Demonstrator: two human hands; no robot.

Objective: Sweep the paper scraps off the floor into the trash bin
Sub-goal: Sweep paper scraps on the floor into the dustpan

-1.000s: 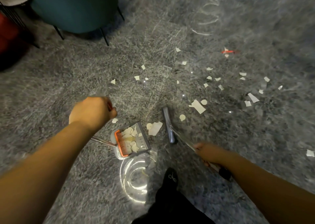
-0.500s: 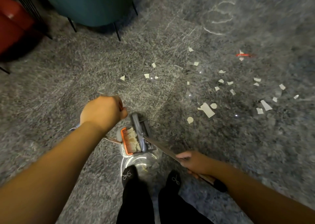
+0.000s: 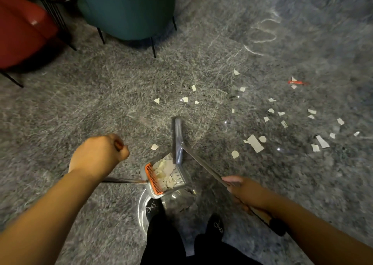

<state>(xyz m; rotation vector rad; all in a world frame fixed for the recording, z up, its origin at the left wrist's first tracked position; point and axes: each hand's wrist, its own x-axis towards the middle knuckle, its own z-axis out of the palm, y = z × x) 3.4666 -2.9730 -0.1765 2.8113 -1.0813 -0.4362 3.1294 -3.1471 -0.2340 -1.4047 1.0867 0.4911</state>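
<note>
White paper scraps [image 3: 253, 142] lie scattered on the grey speckled floor [image 3: 101, 103]; some are heaped in the grey orange-combed dustpan [image 3: 164, 174]. Its handle is gripped by the left hand [image 3: 99, 155], the grey broom [image 3: 178, 141] by the right hand [image 3: 245, 192]. The pan is best kept flat, strokes short.

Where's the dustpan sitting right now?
In the head view, the dustpan sits low and centre on the grey floor, just ahead of the person's feet, between both hands, with the broom head at its far edge.
</note>
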